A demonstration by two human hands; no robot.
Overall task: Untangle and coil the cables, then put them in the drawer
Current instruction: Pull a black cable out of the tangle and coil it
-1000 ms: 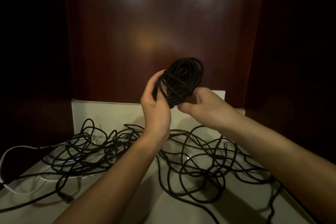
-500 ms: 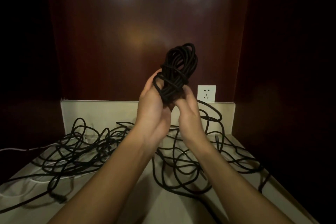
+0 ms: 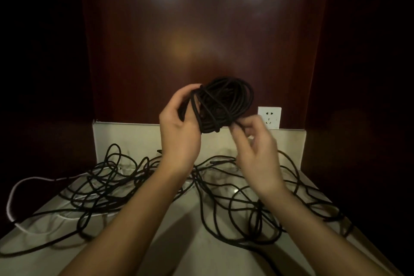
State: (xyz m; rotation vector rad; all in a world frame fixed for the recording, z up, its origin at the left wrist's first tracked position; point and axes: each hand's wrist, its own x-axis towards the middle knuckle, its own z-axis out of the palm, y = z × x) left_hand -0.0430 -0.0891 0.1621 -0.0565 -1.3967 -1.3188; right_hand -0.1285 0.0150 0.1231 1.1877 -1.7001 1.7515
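Left hand [image 3: 179,132]: grips black coiled cable [image 3: 224,105], held up above the counter; fingers curl behind the coil, tips hidden.
Right hand [image 3: 255,148]: blurred; fingertips pinch the coil's loose end at its lower right.
Below hands: loose black cables [image 3: 224,197] tangled on counter [image 3: 190,242], partly hidden by the forearms.
Far left: white cable [image 3: 24,182], cut off in shadow.
Behind right hand: wall socket [image 3: 270,116].

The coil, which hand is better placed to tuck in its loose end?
Right. The right hand pinches the strand at the coil's lower edge, its fingertips already there. The left hand has its grip round the coil, holding it up.
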